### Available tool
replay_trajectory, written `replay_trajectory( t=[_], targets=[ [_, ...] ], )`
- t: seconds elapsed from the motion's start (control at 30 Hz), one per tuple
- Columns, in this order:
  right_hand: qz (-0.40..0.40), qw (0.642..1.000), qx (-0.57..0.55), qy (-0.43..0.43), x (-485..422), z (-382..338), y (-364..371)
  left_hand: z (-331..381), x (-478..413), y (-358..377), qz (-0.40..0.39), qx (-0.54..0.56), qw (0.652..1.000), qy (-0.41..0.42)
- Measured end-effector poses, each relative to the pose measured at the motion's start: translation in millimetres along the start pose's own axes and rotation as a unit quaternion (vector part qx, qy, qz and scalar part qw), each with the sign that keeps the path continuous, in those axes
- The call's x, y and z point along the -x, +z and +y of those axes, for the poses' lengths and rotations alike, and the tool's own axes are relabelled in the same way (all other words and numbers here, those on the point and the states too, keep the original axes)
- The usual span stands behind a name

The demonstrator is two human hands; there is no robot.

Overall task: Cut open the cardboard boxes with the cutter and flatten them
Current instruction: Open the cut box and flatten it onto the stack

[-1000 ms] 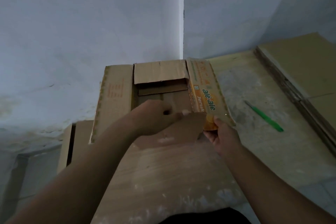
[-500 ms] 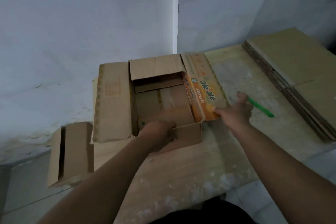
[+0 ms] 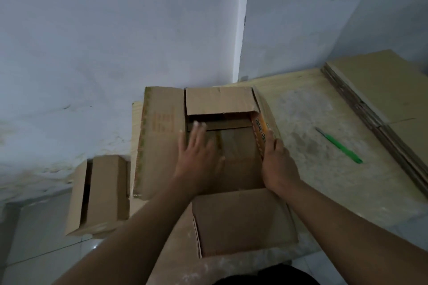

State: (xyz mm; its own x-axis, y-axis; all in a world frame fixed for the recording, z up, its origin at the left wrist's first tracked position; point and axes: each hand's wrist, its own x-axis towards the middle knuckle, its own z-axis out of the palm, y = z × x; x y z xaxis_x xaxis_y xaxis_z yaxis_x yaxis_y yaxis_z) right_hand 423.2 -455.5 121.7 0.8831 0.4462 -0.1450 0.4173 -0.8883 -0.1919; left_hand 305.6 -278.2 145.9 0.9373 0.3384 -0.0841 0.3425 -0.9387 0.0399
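Note:
A brown cardboard box (image 3: 162, 141) lies opened on a wooden board, its flaps spread out; the near flap (image 3: 243, 220) is folded down toward me. My left hand (image 3: 196, 157) lies flat with straight fingers on the box's inner panel. My right hand (image 3: 276, 162) rests against the orange printed side wall (image 3: 260, 132) on the right, fingers straight along it. A green cutter (image 3: 339, 146) lies on the board to the right, apart from both hands.
A stack of flattened cardboard (image 3: 389, 99) lies at the far right. Another cardboard box (image 3: 104, 192) stands on the tiled floor at the left, beside the board's edge. White walls meet in a corner just behind the box.
My left hand slid from the near flap forward onto the inner panel. The near flap dropped flat toward me. My right hand let go of the orange flap, and its printed wall stands more upright.

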Motion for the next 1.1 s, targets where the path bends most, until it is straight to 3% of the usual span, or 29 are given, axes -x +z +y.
replay_trajectory(
  t=[0.1, 0.17, 0.33, 0.43, 0.53, 0.77, 0.97, 1.1],
  targets=[
    [0.047, 0.997, 0.048, -0.035, 0.2, 1.4, 5.0, -36.8, -27.3, 11.1, -0.011, -0.025, 0.992, -0.122],
    [0.063, 0.993, 0.075, -0.061, 2.7, -2.8, 9.0, -46.5, -35.0, 25.1, -0.016, 0.011, 0.989, -0.149],
    [0.06, 0.974, 0.136, -0.172, -10.0, -8.5, 14.0, -37.6, -37.4, 35.9, 0.008, 0.089, 0.984, -0.152],
    [0.018, 0.963, 0.146, -0.225, -28.3, -12.8, 12.8, -37.9, -38.0, 33.3, 0.014, 0.13, 0.98, -0.153],
    [-0.003, 0.964, 0.107, -0.243, -52.4, -32.0, 6.7, -39.6, -34.3, 32.1, 0.022, 0.162, 0.975, -0.149],
    [0.054, 0.959, 0.092, -0.262, -117.9, -76.1, -30.8, -38.4, -35.6, 30.6, 0.006, 0.185, 0.97, -0.155],
    [-0.045, 0.954, 0.15, -0.255, -188.1, -92.3, -57.5, -33.3, -37.5, 30.4, 0.008, 0.164, 0.974, -0.159],
    [-0.112, 0.956, 0.123, -0.241, -213.5, -100.9, -47.8, -30.7, -40.6, 36.7, 0.02, 0.178, 0.97, -0.166]
  ],
)
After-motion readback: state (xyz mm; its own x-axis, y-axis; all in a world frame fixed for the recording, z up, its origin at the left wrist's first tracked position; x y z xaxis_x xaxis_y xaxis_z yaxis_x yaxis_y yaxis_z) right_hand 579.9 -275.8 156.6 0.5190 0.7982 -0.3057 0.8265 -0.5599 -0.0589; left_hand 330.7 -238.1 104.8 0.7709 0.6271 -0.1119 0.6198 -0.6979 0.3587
